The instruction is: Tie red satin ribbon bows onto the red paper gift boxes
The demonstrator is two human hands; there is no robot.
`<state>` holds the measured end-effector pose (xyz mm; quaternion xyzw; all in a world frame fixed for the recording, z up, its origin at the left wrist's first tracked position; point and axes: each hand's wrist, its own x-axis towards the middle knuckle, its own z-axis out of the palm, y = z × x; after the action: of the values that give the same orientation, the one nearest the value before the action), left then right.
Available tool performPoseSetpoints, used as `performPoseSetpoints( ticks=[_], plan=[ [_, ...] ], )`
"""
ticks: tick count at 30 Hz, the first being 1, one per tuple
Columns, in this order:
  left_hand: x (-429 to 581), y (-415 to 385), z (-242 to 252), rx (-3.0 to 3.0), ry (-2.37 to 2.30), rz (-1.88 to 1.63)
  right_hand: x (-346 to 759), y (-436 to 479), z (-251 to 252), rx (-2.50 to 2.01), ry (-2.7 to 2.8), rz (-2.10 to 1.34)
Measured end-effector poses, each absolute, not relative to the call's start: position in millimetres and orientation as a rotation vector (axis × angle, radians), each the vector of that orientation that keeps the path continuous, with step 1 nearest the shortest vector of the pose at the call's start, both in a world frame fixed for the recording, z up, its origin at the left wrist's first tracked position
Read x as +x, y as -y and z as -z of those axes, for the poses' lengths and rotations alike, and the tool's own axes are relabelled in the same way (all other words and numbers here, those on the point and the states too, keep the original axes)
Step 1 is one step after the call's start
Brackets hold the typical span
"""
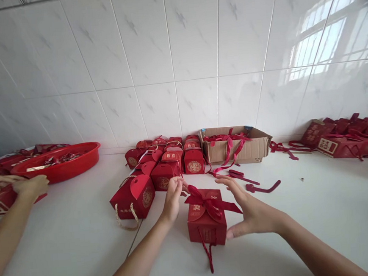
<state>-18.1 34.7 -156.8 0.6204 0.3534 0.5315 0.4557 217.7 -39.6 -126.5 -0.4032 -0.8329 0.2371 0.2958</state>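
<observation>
A red gift box [207,229] stands upright on the table in front of me, with a dark red cord handle [209,255] hanging down its near side. Across its top is a red ribbon bow [208,202]. My left hand [173,200] is at the bow's left, its fingers bent and close together by the ribbon; whether they grip the ribbon is unclear. My right hand [245,207] is open around the box's right side, fingers spread above the ribbon tail and thumb by the lower right corner. Behind my left hand stands a red box with a rope handle [134,197].
Several more red boxes [172,156] stand in rows by the wall. A cardboard box [251,149] holds red ribbons, with loose ribbon pieces [264,187] before it. Flat red boxes [344,146] lie right. At left, another person's hands [31,186] work beside a red basin [90,160].
</observation>
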Motion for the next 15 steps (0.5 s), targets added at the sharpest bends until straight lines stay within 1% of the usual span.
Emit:
performPoseSetpoints(
  ticks=[5,7,11,15],
  plan=[
    [-22.6,-25.9,158.7,1.630,-0.846,-1.183,214.6,34.0,149.3,-0.985,2.103,-0.875],
    [-22.5,-24.0,155.3,1.636,-0.841,-1.151,211.5,31.8,155.0,-0.966,2.040,-0.905],
    [-21.5,-25.6,151.7,1.550,-0.799,-1.126,212.4,28.7,155.5,-0.974,2.015,-0.785],
    [-19.8,-26.7,151.8,1.511,-0.745,-1.061,215.3,27.7,146.8,-1.000,2.189,-0.625]
  ],
)
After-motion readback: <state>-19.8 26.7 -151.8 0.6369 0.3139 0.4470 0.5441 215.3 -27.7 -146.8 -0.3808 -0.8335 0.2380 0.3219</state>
